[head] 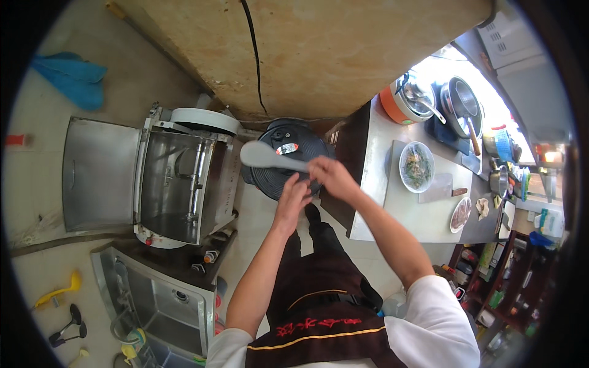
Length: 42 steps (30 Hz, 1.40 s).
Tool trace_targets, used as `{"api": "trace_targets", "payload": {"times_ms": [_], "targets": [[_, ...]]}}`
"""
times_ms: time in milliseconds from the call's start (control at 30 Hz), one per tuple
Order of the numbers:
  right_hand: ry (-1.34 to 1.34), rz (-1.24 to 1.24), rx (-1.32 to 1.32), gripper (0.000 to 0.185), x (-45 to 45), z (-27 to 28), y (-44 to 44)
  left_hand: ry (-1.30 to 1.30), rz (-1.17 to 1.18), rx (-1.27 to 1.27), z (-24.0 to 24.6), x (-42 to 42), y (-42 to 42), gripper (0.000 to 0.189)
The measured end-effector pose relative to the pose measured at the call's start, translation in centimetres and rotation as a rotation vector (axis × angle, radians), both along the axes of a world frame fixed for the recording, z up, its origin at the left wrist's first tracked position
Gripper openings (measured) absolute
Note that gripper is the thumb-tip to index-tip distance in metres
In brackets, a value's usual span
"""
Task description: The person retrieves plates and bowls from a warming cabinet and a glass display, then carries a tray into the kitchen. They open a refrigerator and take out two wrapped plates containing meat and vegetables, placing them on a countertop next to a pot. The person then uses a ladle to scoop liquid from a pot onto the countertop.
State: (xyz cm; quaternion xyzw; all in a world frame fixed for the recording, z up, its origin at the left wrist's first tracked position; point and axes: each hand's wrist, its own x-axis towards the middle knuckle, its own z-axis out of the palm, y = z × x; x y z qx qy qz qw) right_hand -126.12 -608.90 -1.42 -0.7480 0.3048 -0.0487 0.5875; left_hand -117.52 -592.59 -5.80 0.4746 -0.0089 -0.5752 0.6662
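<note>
My right hand (335,178) grips the handle of a pale rice paddle (260,154), whose broad head points left and is slightly blurred. Beneath the paddle stands a large dark round cooker with a ridged lid (268,177), bearing a small red and white sticker (287,148). Over the lid's near edge is my left hand (291,202), holding nothing visible, its fingers apart and a little blurred. Whether those fingertips touch the lid cannot be told.
Left of the cooker stands a metal machine with an open tub (161,184); nearer is a steel sink (161,296). On the right, a counter (375,158) carries a cutting board (400,211), a cleaver (437,187), a bowl of chopped greens (416,167) and a plate of meat (460,215).
</note>
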Motion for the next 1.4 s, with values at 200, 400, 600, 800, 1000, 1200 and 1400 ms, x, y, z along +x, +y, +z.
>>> {"api": "trace_targets", "payload": {"times_ms": [200, 400, 600, 800, 1000, 1200, 1400], "targets": [[0.094, 0.265, 0.011, 0.021, 6.1, -4.4, -8.7, -0.057, -0.219, 0.281, -4.8, -2.0, 9.4, 0.04], [0.289, 0.293, 0.34, 0.021, 5.9, -6.8, -11.3, 0.038, -0.157, 0.518, -7.5, -4.1, 19.1, 0.037], [0.423, 0.259, 0.019, 0.033, 4.8, -6.5, -12.1, 0.057, -0.07, 0.506, -7.6, -4.9, 20.1, 0.037], [0.525, 0.064, -0.641, 0.041, 4.4, -3.4, -10.5, 0.023, -0.068, 0.452, -8.0, -3.7, 18.7, 0.035], [0.361, -0.145, -0.471, 0.024, -1.1, -0.7, -4.0, -0.03, -0.029, 0.478, -8.7, -1.9, 19.2, 0.028], [0.367, -0.047, -0.226, 0.017, -13.3, -2.8, 6.8, -0.132, -0.045, 0.427, -8.6, -0.6, 19.9, 0.022], [0.565, -0.227, 0.011, 0.024, -24.6, -3.2, 14.7, -0.132, -0.173, 0.409, -7.7, -0.9, 17.8, 0.02]]}}
